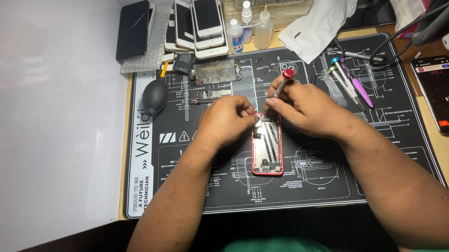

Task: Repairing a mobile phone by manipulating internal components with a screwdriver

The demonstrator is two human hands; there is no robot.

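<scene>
An opened red phone housing [267, 149] lies face up in the middle of a black repair mat [336, 174]. My left hand [224, 122] pinches the housing's top left corner, fingers around a small pale part. My right hand [306, 109] grips a silver screwdriver with a red cap [283, 82], its tip pressed down at the housing's top edge. The tip itself is hidden behind my fingers.
A stack of phones [199, 23] and a dark phone [132, 29] lie at the back left. A black air blower [154, 98], loose phone boards [215, 72], small bottles [250, 26], more screwdrivers [349, 82] and a lit phone [442, 92] surround the work area.
</scene>
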